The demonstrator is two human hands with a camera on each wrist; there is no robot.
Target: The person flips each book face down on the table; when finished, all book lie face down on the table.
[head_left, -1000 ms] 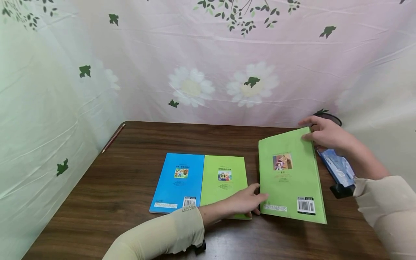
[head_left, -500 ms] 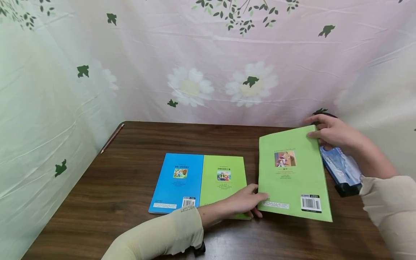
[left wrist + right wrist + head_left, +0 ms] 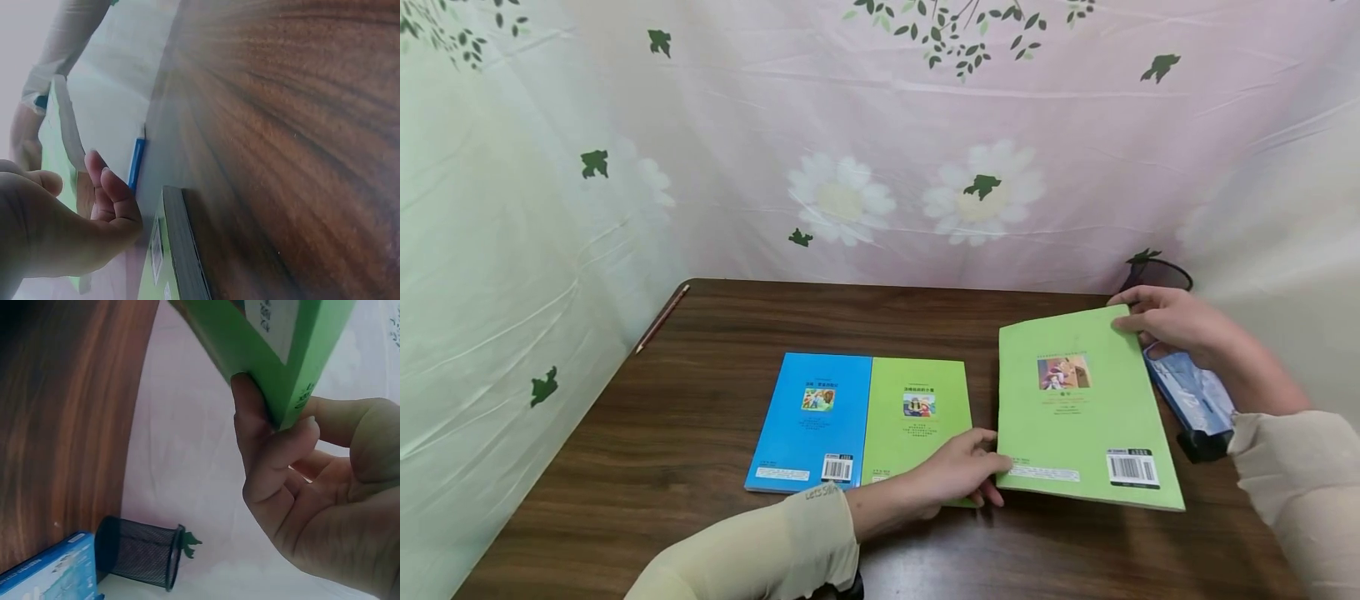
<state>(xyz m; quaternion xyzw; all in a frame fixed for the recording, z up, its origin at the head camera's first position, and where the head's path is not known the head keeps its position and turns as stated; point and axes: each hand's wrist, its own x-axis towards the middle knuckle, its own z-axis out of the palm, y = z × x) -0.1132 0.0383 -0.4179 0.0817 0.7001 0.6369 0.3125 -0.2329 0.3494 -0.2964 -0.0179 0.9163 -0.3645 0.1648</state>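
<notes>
A green book [image 3: 1078, 417], back cover with a barcode facing up, is held tilted above the table by both hands. My left hand [image 3: 962, 471] pinches its lower left corner, thumb on the cover and fingers behind. At the upper right corner my right hand [image 3: 1172, 321] grips it; the right wrist view shows thumb and fingers on either side of the green book's corner [image 3: 294, 381]. Left of it a second green book [image 3: 917, 417] lies flat, partly covered by my left hand. A blue book [image 3: 812, 417] lies against that one's left edge.
A blue-and-white box [image 3: 1191, 392] lies on the dark wooden table [image 3: 715, 358] under my right forearm. Behind it stands a black mesh pen holder [image 3: 140, 550]. A pencil [image 3: 662, 318] lies along the left edge. Printed cloth [image 3: 887, 108] hangs around the table.
The held green book's right side has swung rightward, and its top edge is slightly lower. My right hand has moved right with it. My left hand stays nearly in place.
</notes>
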